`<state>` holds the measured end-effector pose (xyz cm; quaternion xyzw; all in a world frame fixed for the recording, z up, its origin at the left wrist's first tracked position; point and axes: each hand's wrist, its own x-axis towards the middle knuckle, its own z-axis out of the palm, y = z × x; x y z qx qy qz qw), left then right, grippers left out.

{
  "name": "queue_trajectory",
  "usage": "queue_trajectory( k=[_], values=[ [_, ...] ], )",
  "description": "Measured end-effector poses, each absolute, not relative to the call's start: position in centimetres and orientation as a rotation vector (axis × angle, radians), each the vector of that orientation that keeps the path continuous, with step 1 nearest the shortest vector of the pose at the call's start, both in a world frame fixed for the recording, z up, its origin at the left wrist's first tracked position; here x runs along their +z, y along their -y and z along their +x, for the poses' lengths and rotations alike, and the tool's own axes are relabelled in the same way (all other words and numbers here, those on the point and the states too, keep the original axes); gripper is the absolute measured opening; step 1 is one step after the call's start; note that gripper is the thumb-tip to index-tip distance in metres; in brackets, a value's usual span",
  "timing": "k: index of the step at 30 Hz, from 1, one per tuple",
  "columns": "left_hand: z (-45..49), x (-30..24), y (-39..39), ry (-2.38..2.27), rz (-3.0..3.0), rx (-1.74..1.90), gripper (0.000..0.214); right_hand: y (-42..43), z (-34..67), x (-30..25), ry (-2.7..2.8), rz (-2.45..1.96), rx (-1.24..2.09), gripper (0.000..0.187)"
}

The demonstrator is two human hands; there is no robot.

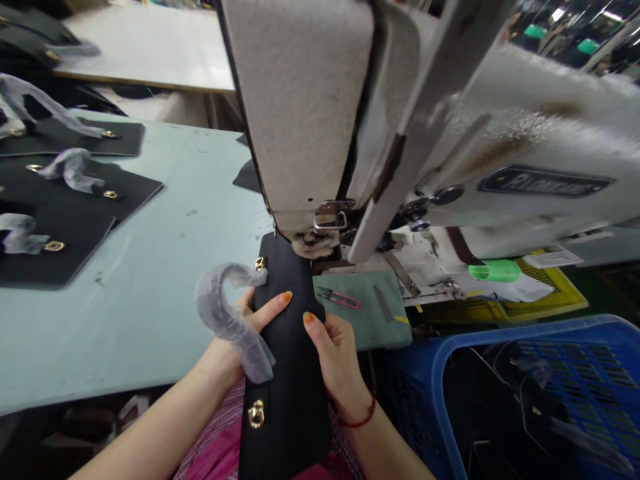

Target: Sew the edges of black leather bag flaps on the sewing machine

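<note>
A black leather bag panel (293, 373) with gold clasps and a strap wrapped in grey foam (227, 317) runs from my lap up under the head of a white sewing machine (350, 133). My left hand (253, 317) grips the panel's left edge, with one finger laid across its top. On the panel's right edge my right hand (335, 357) is closed, thumb on top. Both hands sit just in front of the presser foot (315, 243), which rests on the panel's far end.
Several more black panels (60, 213) with gold fittings and foam-wrapped straps lie at the left on the pale blue table (150, 280). Pink thread snips (343, 298) lie beside the machine. A blue crate (525, 393) holding dark pieces stands at the right, a yellow tray (550, 293) behind it.
</note>
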<state>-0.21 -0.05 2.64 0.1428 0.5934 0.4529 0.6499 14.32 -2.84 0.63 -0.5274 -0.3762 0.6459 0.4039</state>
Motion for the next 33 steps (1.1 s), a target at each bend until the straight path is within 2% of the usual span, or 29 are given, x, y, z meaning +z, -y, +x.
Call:
queue_trajectory(
  k=[7,13,21,27,33],
  values=[
    [-0.5,2.6,-1.4,-1.398,0.378,1.071,0.061,1.3,13.9,0.5,0.954,-1.355,1.607,0.049],
    [-0.7,2.7,-2.7,-1.410,0.418,1.087,0.057,0.2,13.6,0.6,0.883,-1.245,1.664,0.044],
    [-1.2,2.7,-4.2,-1.406,0.479,1.102,0.069,-1.4,13.1,0.5,0.794,-1.214,1.712,0.044],
    [-1.5,2.6,-5.3,-1.367,0.566,1.113,0.059,-2.5,12.8,0.6,0.797,-1.192,1.685,0.043],
    [-1.7,2.8,-6.6,-1.315,0.554,1.133,0.065,-3.4,12.3,0.9,0.776,-1.141,1.688,0.041]
  ],
)
